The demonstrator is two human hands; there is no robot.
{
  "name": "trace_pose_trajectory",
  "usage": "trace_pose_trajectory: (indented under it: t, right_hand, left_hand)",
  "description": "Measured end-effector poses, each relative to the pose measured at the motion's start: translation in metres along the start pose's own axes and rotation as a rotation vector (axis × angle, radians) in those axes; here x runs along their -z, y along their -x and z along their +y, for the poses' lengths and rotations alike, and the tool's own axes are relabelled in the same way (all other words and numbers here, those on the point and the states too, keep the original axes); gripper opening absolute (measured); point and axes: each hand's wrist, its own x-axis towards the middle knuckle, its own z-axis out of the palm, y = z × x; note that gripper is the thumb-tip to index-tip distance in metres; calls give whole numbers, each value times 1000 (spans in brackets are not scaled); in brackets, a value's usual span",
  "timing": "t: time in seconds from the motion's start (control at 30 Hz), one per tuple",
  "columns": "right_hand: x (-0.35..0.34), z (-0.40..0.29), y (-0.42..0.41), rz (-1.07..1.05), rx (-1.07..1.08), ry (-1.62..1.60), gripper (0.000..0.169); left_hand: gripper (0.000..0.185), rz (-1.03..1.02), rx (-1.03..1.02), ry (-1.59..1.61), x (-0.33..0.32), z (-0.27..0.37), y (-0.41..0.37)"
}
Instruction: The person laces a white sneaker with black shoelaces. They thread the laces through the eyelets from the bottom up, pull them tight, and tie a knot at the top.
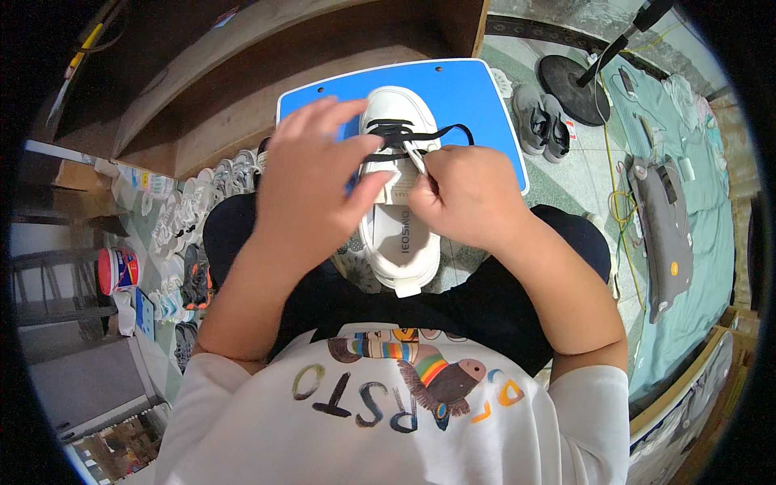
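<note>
A white sneaker with a black shoelace lies on a small blue tabletop, toe pointing away from me and heel overhanging the near edge. The lace crosses the front eyelets, and a loop of it extends to the right. My right hand is closed on the sneaker's right eyelet flap beside the tongue. My left hand, somewhat blurred, is at the shoe's left side, with fingers apart and thumb near the lace. Whether its fingertips touch the lace is hard to tell.
Beyond the table stands a wooden shelf unit. Rows of shoes and a red bucket are on the floor at left. Gray sneakers and a black round stand base stand at right, near a gray pillow on green bedding.
</note>
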Motion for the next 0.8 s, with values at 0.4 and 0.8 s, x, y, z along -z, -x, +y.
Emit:
trace_pose_trajectory:
  t: [0.4,0.8]
  right_hand:
    - [6,1,1,-75,-39,-69,23]
    - [5,2,-1,-81,-34,-51,32]
  left_hand:
    - [8,137,39,-93,12,-20,15]
    - [10,59,-87,-21,-18,-6,-2]
